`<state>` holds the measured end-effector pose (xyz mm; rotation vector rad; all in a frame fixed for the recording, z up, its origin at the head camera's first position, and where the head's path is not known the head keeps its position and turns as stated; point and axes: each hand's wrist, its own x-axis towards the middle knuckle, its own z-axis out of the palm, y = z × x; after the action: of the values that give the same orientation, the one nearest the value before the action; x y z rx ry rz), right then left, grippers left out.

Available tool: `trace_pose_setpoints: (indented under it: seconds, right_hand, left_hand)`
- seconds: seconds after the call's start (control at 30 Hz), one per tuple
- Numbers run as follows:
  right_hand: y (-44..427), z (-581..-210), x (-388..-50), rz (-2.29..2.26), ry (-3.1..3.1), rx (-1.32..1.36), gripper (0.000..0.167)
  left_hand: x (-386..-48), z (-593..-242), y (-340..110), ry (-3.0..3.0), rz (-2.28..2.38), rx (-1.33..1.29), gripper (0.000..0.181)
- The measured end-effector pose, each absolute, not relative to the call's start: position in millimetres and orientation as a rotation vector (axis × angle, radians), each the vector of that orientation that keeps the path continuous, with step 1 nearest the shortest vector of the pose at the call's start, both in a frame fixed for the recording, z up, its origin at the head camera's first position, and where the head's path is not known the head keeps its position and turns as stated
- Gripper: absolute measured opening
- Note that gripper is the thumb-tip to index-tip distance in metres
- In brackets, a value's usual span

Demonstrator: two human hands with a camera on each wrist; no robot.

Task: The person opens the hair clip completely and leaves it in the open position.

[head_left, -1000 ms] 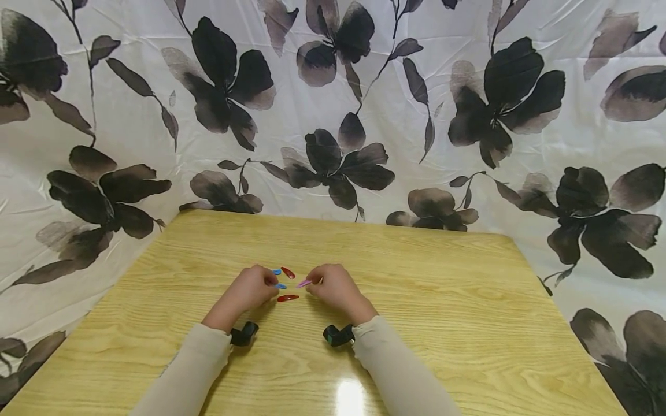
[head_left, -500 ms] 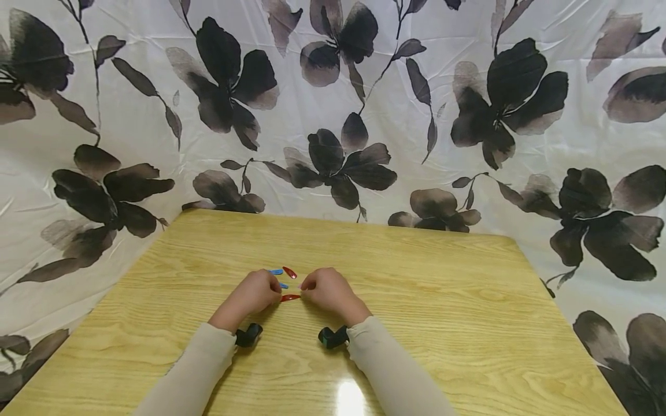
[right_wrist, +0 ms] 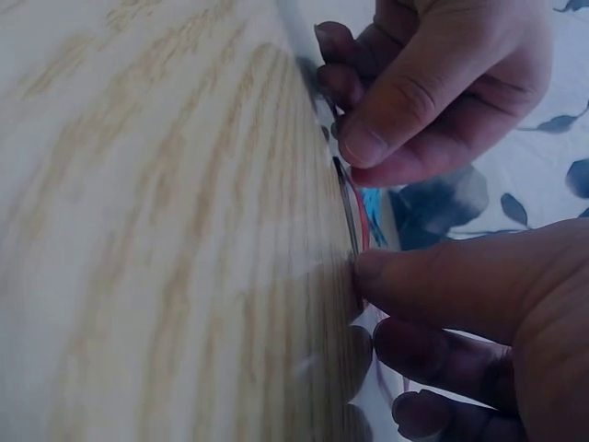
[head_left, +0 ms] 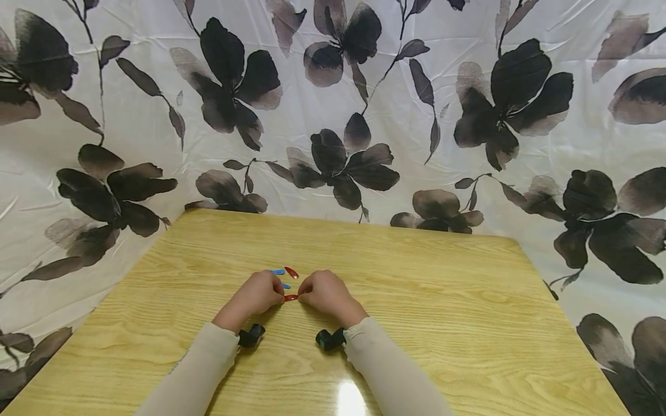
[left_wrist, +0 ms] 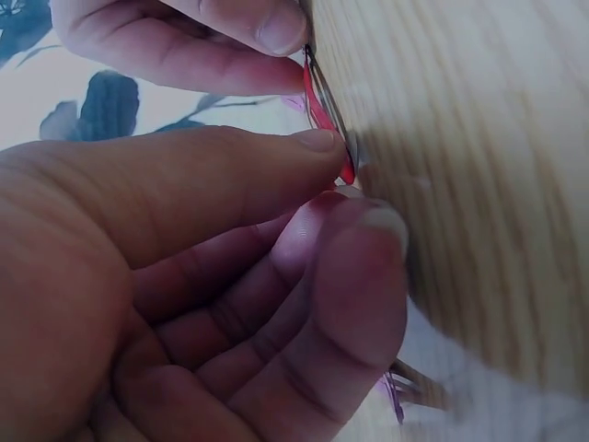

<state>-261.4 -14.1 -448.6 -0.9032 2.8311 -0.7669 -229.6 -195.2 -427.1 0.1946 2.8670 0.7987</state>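
Low over the tabletop, a red hair clip [head_left: 291, 297] spans the gap between the two hands. Its left end is pinched by the left hand [head_left: 260, 293], its right end by the right hand [head_left: 326, 294]. In the left wrist view the red clip [left_wrist: 318, 106] is edge-on, with the left thumb on its wide end and right fingertips at its narrow end. The right wrist view shows the red clip [right_wrist: 362, 214] close to the wood surface. Just above the hands lie a blue clip [head_left: 286, 285], another blue clip [head_left: 277, 271] and a second red clip [head_left: 292, 272].
The wooden table [head_left: 416, 289] extends around the hands, with a floral cloth [head_left: 312, 104] behind and beside it. Pink-purple clip parts [left_wrist: 394, 398] show below the left fingers in the left wrist view. A black wrist device sits on each wrist.
Both hands have moved slightly nearer the front edge and taken hold of the lower red clip. The pink clip, earlier at the right hand's fingertips, is no longer visible in the head view.
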Motion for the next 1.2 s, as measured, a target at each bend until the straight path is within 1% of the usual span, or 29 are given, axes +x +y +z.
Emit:
trace_pose_setpoints:
  seconds: [0.27, 0.5, 0.77, 1.03, 1.2]
  right_hand:
    - [-17.2, -451.7, -262.3, -0.758, 2.843, -0.922, 0.008]
    - [-13.5, -454.2, -262.6, -0.830, 2.804, -0.952, 0.006]
    - [-9.9, -450.7, -261.6, -0.851, 2.787, -0.947, 0.006]
    - [-8.4, -459.6, -260.8, -0.807, 2.788, -0.970, 0.008]
    - [-4.8, -460.4, -259.6, -0.864, 2.772, -0.989, 0.006]
  left_hand:
    - [-229.2, -428.3, -196.0, 2.869, 0.840, 0.222, 0.012]
    - [-227.6, -428.6, -194.7, 2.859, 0.863, 0.210, 0.008]
    - [-232.9, -435.4, -202.9, 2.820, 0.920, 0.218, 0.012]
    - [-234.9, -438.8, -206.8, 2.758, 0.962, 0.235, 0.013]
    - [-234.7, -440.0, -207.3, 2.712, 1.020, 0.243, 0.015]
